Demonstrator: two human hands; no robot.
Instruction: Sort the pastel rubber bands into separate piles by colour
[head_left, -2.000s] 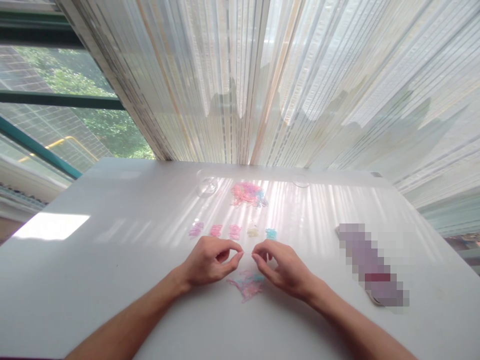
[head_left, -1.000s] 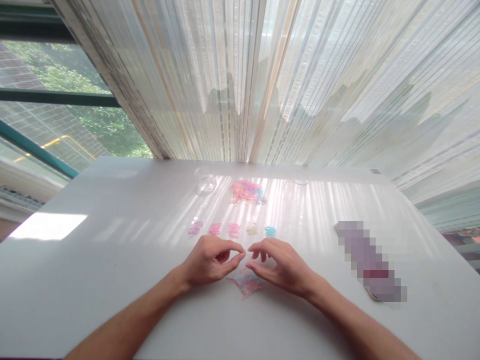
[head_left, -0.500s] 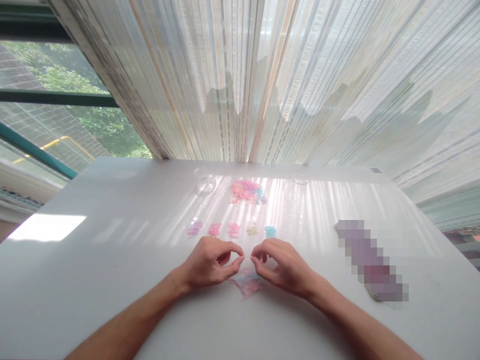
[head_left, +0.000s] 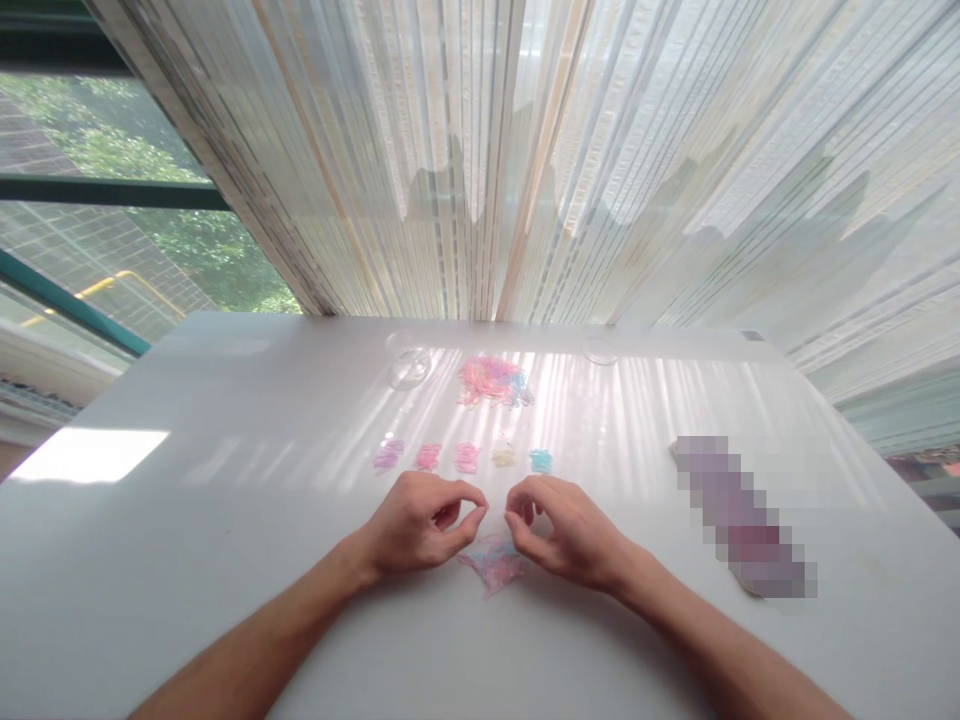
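My left hand [head_left: 431,520] is closed in a pinch, thumb against forefinger, above the table. Facing it, my right hand [head_left: 559,525] is also pinched, with a narrow gap between the two sets of fingertips. Whatever they hold is too small to make out. Just below the fingertips lies a loose heap of pink, lilac and blue loop-like pieces [head_left: 493,572], partly hidden by the right hand. Beyond the hands is a row of small piles: purple [head_left: 388,455], deep pink [head_left: 428,457], light pink [head_left: 466,458], yellowish [head_left: 503,457] and blue [head_left: 541,460].
A larger mixed pile [head_left: 493,382] of pink, lilac and blue pieces lies farther back on the white table [head_left: 225,600]. Left of it stands a clear round dish [head_left: 409,370]; another clear round item [head_left: 601,351] is to the right. A blurred-out purple object [head_left: 742,520] lies at right. Striped curtains [head_left: 495,200] hang behind.
My right fingertips have drawn slightly to the right, widening the gap to my left fingertips. The left hand stays nearly still, and the piles look the same.
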